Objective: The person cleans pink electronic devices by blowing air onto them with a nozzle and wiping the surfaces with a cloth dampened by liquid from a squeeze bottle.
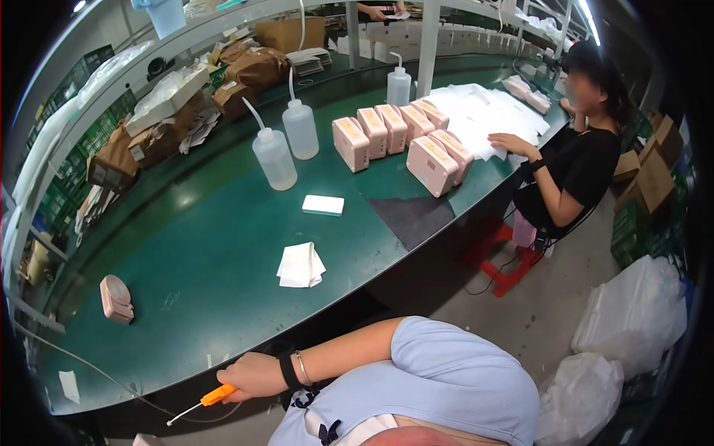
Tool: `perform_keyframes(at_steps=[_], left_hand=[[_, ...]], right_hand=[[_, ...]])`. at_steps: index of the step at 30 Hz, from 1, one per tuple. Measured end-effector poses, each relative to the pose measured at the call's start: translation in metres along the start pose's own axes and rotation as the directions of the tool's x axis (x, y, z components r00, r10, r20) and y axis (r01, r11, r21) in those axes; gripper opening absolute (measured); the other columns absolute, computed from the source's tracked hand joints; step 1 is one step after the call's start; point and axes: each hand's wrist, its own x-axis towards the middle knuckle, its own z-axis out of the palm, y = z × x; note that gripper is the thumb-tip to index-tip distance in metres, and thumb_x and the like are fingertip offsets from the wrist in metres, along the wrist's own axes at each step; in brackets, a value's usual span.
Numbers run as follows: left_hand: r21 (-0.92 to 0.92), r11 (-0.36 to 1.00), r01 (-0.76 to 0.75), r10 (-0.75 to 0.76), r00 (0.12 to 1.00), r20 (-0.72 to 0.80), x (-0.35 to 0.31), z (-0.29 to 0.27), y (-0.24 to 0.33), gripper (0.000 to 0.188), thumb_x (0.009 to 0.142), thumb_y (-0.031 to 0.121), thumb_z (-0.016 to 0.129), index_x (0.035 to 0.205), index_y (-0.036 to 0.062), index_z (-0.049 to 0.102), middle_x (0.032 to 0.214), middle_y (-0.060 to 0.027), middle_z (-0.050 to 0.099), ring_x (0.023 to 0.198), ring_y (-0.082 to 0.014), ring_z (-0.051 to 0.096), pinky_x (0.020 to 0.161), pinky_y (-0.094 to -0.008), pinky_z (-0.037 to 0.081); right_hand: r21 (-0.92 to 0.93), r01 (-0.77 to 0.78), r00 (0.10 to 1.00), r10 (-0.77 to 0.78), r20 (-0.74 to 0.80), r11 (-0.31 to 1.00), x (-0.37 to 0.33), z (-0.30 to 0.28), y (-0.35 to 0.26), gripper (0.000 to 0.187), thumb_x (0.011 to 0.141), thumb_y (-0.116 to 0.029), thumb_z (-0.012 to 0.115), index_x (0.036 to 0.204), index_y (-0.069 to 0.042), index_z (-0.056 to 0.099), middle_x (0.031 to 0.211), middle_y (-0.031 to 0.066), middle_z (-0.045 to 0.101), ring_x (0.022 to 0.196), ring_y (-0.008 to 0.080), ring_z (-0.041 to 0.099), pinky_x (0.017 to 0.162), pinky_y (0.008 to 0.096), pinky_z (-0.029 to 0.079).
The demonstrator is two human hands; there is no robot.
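My right hand [255, 376] is closed around the orange handle of a screwdriver [216, 395], below the near edge of the table. Its thin shaft points down and left and ends in a small pale tip. My left hand is out of view. At the bottom edge, part of a pink object [146, 440] shows, mostly cut off. On the table nearest my hand stands a small pink case with a round front [116, 299]. Further right lie a folded white cloth [300, 264] and a small white block [323, 204].
Two squeeze bottles [274, 159] stand mid-table, with a third [399, 85] behind. Several pink cases [433, 163] are grouped near a dark mat [411, 219] and white sheets [476, 111]. A co-worker [587, 149] sits at right, by a red stool [506, 256]. A thin hose [89, 363] crosses the left corner.
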Motion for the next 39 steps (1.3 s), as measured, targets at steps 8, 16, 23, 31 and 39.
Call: perform_keyframes(at_steps=[8, 16, 23, 31, 39], left_hand=[[-0.006, 0.93, 0.368, -0.368, 0.93, -0.001, -0.019, 0.066, -0.134, 0.076, 0.068, 0.028, 0.087, 0.135, 0.0097, 0.055, 0.118, -0.0101, 0.06, 0.106, -0.0305, 0.056, 0.086, -0.0446, 0.055], [-0.663, 0.048, 0.747, -0.586, 0.559, 0.587, 0.0, 0.062, -0.104, 0.052, 0.078, 0.034, 0.081, 0.116, 0.003, 0.064, 0.106, -0.014, 0.066, 0.096, -0.0325, 0.062, 0.079, -0.0439, 0.054], [-0.463, -0.736, 0.494, -0.332, 0.332, 0.883, 0.036, 0.073, -0.121, 0.045, 0.083, 0.033, 0.077, 0.111, 0.0006, 0.064, 0.106, -0.0153, 0.066, 0.095, -0.0339, 0.063, 0.079, -0.0429, 0.053], [-0.491, -0.123, 0.863, -0.646, 0.306, 0.7, 0.078, 0.071, -0.193, 0.049, 0.084, 0.027, 0.075, 0.121, 0.0003, 0.055, 0.114, -0.0142, 0.061, 0.101, -0.032, 0.062, 0.087, -0.0423, 0.052], [-0.131, 0.5, 0.856, -0.726, 0.496, 0.476, 0.109, 0.045, -0.252, 0.055, 0.086, 0.021, 0.072, 0.131, 0.0, 0.047, 0.123, -0.0131, 0.056, 0.107, -0.0301, 0.06, 0.094, -0.0417, 0.052]], right_hand=[[0.011, -0.026, 0.997, 0.027, -0.067, 1.0, -0.005, 0.007, 0.015, 0.047, 0.087, -0.049, 0.067, 0.084, -0.003, 0.06, 0.07, 0.0171, 0.065, 0.065, 0.0403, 0.063, 0.058, 0.0479, 0.05], [0.057, -0.005, 0.998, 0.002, 0.056, 0.998, -0.031, 0.004, 0.004, 0.047, 0.085, -0.05, 0.067, 0.086, -0.003, 0.066, 0.073, 0.0175, 0.067, 0.07, 0.0392, 0.065, 0.062, 0.0456, 0.051], [0.005, -0.08, 0.992, 0.08, -0.096, 0.997, -0.036, -0.01, 0.001, 0.049, 0.085, -0.051, 0.067, 0.086, -0.003, 0.067, 0.074, 0.0176, 0.068, 0.072, 0.0385, 0.066, 0.063, 0.0449, 0.052], [0.122, 0.004, 0.993, 0.01, -0.115, 0.993, -0.051, -0.023, -0.022, 0.045, 0.088, -0.046, 0.069, 0.088, -0.001, 0.065, 0.067, 0.0128, 0.063, 0.06, 0.0311, 0.062, 0.056, 0.0405, 0.05], [0.758, 0.095, 0.804, 0.4, -0.441, 0.645, -0.098, -0.085, -0.069, 0.027, 0.094, -0.028, 0.069, 0.103, -0.004, 0.063, 0.071, -0.0019, 0.056, 0.066, 0.0098, 0.059, 0.06, 0.029, 0.047]])
